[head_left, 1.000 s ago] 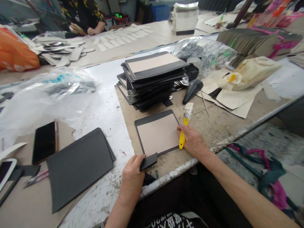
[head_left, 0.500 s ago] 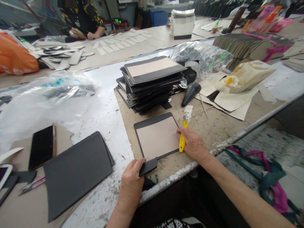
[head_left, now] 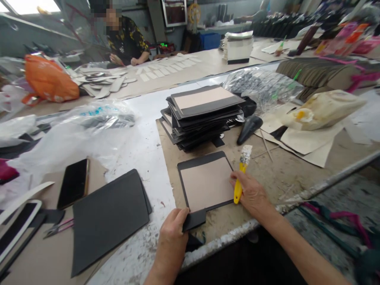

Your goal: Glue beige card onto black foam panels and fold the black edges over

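Note:
A dark grey panel with a beige sheet on its face point(head_left: 208, 182) lies on the work board in front of me. At its near left corner my left hand point(head_left: 172, 237) is closed on a dark grey flap point(head_left: 194, 220); whether the flap belongs to the panel I cannot tell. My right hand point(head_left: 252, 194) grips a yellow-handled paintbrush point(head_left: 240, 182), its whitish bristles pointing away from me. The fingertips of that hand touch the panel's right edge. Behind the panel rises a stack of similar panels point(head_left: 204, 114).
Left lie larger dark grey sheets point(head_left: 111, 221), a phone point(head_left: 73, 184) and pink-handled snips point(head_left: 59, 227). A black cone-shaped object point(head_left: 249, 129) and a stained beige container point(head_left: 329, 109) stand right of the stack. Across the table a person point(head_left: 126, 43) sits near pale strips point(head_left: 169, 67).
The camera view has swung up and left, so everything appears lower and further right. Both hands keep their places on the panel, and the brush stays in my right hand.

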`<state>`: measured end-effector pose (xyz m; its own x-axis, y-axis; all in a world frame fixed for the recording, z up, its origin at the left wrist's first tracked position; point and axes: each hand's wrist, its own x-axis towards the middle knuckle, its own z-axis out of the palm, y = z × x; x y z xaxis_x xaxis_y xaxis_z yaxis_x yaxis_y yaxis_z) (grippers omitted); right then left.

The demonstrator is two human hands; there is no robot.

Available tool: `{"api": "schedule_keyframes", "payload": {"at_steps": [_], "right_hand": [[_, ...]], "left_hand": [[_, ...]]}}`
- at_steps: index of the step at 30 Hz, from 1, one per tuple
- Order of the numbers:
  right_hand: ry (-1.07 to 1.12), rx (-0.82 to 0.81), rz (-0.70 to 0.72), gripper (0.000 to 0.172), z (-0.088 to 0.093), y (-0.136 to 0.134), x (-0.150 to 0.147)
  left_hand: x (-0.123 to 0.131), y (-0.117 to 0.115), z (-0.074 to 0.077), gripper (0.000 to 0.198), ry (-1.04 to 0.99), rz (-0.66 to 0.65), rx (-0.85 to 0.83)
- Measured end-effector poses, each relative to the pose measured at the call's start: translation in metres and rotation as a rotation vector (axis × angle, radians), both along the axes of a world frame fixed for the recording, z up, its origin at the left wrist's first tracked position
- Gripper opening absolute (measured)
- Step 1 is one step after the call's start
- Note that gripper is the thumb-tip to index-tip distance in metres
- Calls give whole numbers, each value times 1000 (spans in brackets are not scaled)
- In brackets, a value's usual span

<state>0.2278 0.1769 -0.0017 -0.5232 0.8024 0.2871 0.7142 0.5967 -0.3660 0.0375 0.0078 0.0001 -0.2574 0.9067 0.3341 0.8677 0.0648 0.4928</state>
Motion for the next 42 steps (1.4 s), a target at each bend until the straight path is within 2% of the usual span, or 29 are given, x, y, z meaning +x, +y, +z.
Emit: {"api": "schedule_keyframes", "payload": {"at_steps": [12, 42], "right_hand": [[2, -10, 9, 18, 0, 1, 0], [-54, -79, 5, 19, 6, 0, -1]], "left_hand": [[1, 1, 8, 39, -18, 2, -35], [-4, 2, 11, 32, -61, -31, -48]]}}
